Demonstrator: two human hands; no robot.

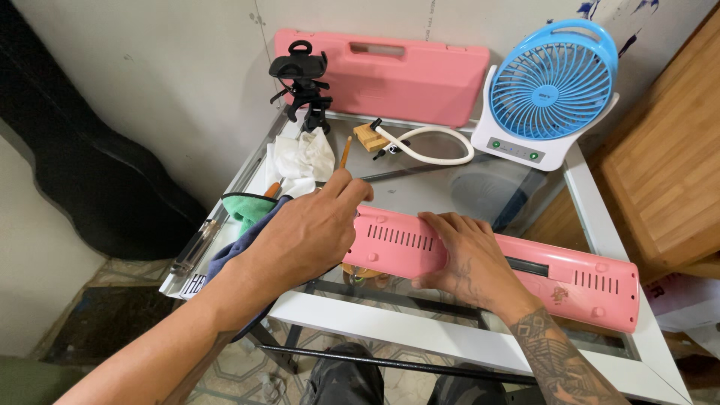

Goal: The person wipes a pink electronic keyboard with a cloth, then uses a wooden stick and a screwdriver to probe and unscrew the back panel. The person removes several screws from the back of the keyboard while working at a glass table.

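A long pink instrument body (495, 262) lies face down across the glass table (600, 202), its slotted back upward. The right hand (469, 259) rests flat on its middle, fingers spread and pressing, not wrapped around it. The left hand (307, 232) hovers at the instrument's left end, fingers pinched narrow on a thin orange-handled tool (346, 152) (a small screwdriver, it seems) that sticks up above the knuckles. Behind stand a blue fan (551, 82), a pink case (397, 71) and a black phone holder (304, 82).
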